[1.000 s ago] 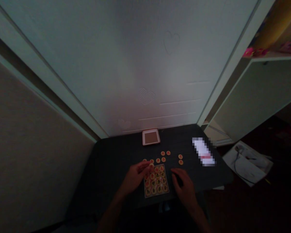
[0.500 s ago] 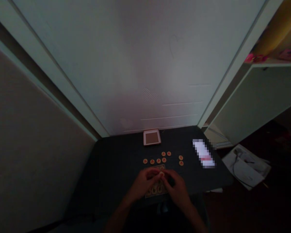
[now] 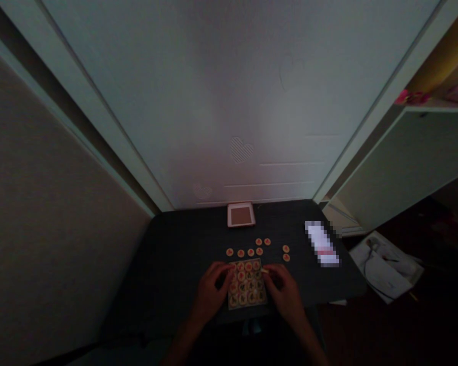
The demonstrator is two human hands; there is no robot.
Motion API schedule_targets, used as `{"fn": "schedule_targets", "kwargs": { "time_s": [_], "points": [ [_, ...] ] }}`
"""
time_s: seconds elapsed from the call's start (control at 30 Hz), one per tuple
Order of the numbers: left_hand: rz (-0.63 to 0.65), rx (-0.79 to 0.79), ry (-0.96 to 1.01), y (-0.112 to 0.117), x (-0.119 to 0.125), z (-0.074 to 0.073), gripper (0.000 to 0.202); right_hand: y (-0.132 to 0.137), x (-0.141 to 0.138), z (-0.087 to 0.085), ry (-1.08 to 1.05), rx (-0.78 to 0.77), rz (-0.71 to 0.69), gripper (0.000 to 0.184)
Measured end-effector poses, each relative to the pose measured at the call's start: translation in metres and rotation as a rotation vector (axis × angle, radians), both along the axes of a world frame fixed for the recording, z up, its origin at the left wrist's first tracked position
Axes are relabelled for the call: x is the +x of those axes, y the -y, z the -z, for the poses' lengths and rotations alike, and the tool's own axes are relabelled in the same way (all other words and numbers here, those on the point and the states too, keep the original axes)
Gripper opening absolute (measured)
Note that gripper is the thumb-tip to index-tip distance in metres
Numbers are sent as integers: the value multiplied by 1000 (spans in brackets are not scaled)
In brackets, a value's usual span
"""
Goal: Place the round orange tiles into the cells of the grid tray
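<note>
A small square board packed with round wooden game pieces lies near the front of a dark table. My left hand rests at the board's left edge, fingers curled against it. My right hand sits at the board's right edge and pinches a round piece edge-on at its fingertips. Several loose round pieces lie in a row just beyond the board, two more behind them and a pair to the right.
A small square pink-rimmed lid or tray sits at the table's far edge against the pale wall. A blurred white item lies on the right of the table. White shelving and papers on the floor are at the right.
My hands met over the board half a second ago and have since parted to its two sides. A piece my left hand held has been passed; my right hand now holds one.
</note>
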State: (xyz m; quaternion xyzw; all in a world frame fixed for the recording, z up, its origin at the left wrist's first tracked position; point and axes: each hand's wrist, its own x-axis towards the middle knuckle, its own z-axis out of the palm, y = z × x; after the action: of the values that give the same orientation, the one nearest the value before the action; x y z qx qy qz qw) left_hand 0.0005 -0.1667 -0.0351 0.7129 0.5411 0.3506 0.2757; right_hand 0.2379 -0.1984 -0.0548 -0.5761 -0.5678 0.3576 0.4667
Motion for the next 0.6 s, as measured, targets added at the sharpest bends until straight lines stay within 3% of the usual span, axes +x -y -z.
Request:
{"fn": "schedule_targets", "kwargs": {
  "time_s": [0.23,0.4,0.6],
  "points": [
    [0,5,-26,18,-13,36,20,-1,-4,-1,-105,-79,10,31],
    [26,17,-5,19,-14,38,17,-1,-9,-2,-159,-144,30,35],
    [11,6,0,18,-15,39,17,-1,-9,-4,-79,-170,29,37]
  ]
}}
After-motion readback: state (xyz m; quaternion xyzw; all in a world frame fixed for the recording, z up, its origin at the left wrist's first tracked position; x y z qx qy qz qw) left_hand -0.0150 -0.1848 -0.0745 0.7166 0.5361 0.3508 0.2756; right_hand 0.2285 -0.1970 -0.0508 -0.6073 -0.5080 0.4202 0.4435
